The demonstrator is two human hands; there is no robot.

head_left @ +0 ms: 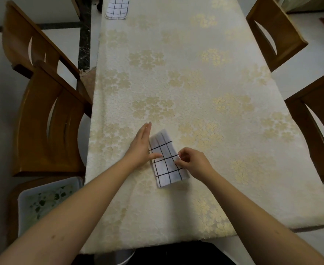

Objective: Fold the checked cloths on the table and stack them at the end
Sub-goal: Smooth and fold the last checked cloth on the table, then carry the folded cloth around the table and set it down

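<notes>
Folded cloth (166, 159): lies on the table (195, 73).
Left hand (141, 148): fingers open, flat along its left edge.
Right hand (192, 162): fingers pinch its right edge.

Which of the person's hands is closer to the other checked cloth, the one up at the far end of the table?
Left. The left hand lies nearer the far cloth; the right hand is lower and further right.

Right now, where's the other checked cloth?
In the head view, the folded cloth lies at the table's far left corner, well away from both hands.
</notes>
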